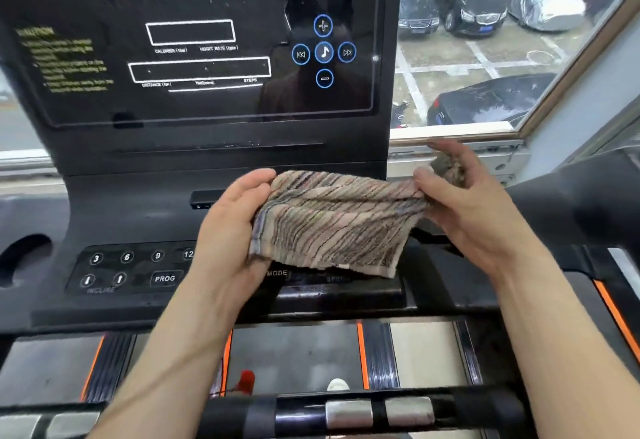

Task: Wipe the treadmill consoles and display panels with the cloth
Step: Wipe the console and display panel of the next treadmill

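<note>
1. Treadmill display panel (pixel 194 40) first, since it's the biggest bit. It's glossy black and shows every reflection, so a grubby cloth would probably just drag streaks across it instead of lifting anything.
2. Lower console (pixel 138 223) is where I'd worry most. It has rows of keys, and a wipe straight over them could nudge the incline or a speed preset if the thing has power. There's a shoe (pixel 337 385) visible down on the belt (pixel 294 352), so a surprise start would be nasty.
3. Cloth (pixel 332 223) is up in the air, stretched out above the lower console and touching neither panel. Its bottom edge hangs loose just over the MODE key (pixel 277 273), so it could brush keys by accident.
4. Hands: the left hand (pixel 228 230) grips the cloth's left edge and the right hand (pixel 464 210) pinches the bunched-up right end. Both are clamped on it, well apart. Spread this wide, it'd likely flop or slip once one hand lets go to wipe.
5. PROG key (pixel 164 278) and the music touch keys (pixel 323 52) are the small stuff, easy to catch with a fingertip through the fabric.
</note>
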The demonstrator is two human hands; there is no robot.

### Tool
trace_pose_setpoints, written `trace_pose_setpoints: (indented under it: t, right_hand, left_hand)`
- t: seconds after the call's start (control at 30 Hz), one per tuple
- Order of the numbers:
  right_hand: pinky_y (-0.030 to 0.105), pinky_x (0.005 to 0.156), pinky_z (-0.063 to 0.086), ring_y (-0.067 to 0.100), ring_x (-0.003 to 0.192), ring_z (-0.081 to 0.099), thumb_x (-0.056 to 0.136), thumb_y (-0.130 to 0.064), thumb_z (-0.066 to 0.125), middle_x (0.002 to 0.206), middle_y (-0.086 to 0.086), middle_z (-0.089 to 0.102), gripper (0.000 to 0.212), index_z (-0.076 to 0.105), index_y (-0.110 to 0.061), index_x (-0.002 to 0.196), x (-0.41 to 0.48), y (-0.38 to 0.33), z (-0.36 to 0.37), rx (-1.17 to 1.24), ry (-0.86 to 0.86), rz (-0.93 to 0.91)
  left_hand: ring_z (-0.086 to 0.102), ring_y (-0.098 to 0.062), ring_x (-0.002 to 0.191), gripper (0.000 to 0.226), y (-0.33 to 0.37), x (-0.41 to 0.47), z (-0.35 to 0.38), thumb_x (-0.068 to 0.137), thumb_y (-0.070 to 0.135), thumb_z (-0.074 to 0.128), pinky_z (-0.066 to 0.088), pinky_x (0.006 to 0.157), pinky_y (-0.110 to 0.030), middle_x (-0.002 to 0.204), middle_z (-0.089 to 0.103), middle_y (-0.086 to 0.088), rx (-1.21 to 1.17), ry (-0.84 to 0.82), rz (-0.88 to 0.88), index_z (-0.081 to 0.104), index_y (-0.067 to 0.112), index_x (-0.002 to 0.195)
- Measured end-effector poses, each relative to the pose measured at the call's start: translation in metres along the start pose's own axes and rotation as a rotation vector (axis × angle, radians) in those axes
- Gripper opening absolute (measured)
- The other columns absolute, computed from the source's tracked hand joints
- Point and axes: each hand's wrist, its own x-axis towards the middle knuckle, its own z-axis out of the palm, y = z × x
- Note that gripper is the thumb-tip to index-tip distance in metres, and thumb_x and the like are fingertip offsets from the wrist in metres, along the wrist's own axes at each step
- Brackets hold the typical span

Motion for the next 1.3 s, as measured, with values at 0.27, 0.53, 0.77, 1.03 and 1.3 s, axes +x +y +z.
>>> trace_pose_setpoints:
  t: [0.27, 0.53, 0.77, 1.03, 1.3]
  right_hand:
    - [0.043, 0.088, 0.048, 0.027, 0.11, 0.05, 0.075, -0.046, 0.075, 0.119, 0.003, 0.053, 0.056, 0.059, -0.027, 0.124, -0.04, 0.074, 0.039, -1.256, -0.105, -0.408]
    - [0.038, 0.066, 0.052, 0.025, 0.078, 0.057, 0.079, 0.002, 0.065, 0.081, -0.003, 0.059, 0.023, 0.066, -0.02, 0.084, -0.025, 0.07, 0.014, -1.418, -0.231, -0.545]
    - [0.027, 0.062, 0.037, 0.007, 0.06, 0.046, 0.092, -0.046, 0.057, 0.075, 0.008, 0.059, 0.014, 0.057, -0.034, 0.099, -0.002, -0.023, 0.03, -0.861, -0.262, -0.087]
    - [0.026, 0.068, 0.043, 0.005, 0.066, 0.054, 0.081, -0.021, 0.073, 0.068, -0.014, 0.061, 0.011, 0.066, -0.029, 0.078, 0.037, -0.114, 0.052, -0.89, 0.055, -0.642]
    - [0.016, 0.062, 0.039, 0.004, 0.067, 0.054, 0.077, -0.01, 0.076, 0.071, -0.008, 0.061, 0.02, 0.062, -0.024, 0.077, -0.019, -0.073, 0.033, -0.884, -0.06, -0.574]
  left_hand:
    - [0.061, -0.027, 0.078, 0.023, -0.025, 0.005, -0.037, 0.081, -0.013, 0.061, 0.054, 0.069, -0.033, 0.091, 0.067, -0.017, 0.392, 0.031, -0.147, 0.071, 0.008, 0.085]
    - [0.056, -0.02, 0.098, 0.037, -0.031, -0.004, -0.049, 0.082, 0.016, 0.06, 0.044, 0.086, -0.029, 0.093, 0.045, 0.007, 1.683, -0.08, 0.269, 0.067, 0.028, 0.116]
    - [0.048, -0.015, 0.072, 0.046, 0.022, 0.013, -0.028, 0.092, 0.031, 0.056, 0.031, 0.063, -0.029, 0.065, 0.048, 0.004, 1.174, 0.176, 0.536, 0.047, 0.022, 0.047]
    - [0.059, -0.017, 0.062, 0.034, 0.09, 0.035, 0.017, 0.098, 0.037, 0.045, 0.047, 0.063, -0.035, 0.06, 0.054, 0.007, 0.812, 0.212, 0.813, 0.055, 0.015, 0.074]
    - [0.046, -0.004, 0.065, 0.023, 0.059, 0.001, -0.03, 0.092, 0.031, 0.055, 0.037, 0.063, -0.023, 0.064, 0.052, 0.013, 1.009, -0.017, 0.877, 0.055, 0.029, 0.069]
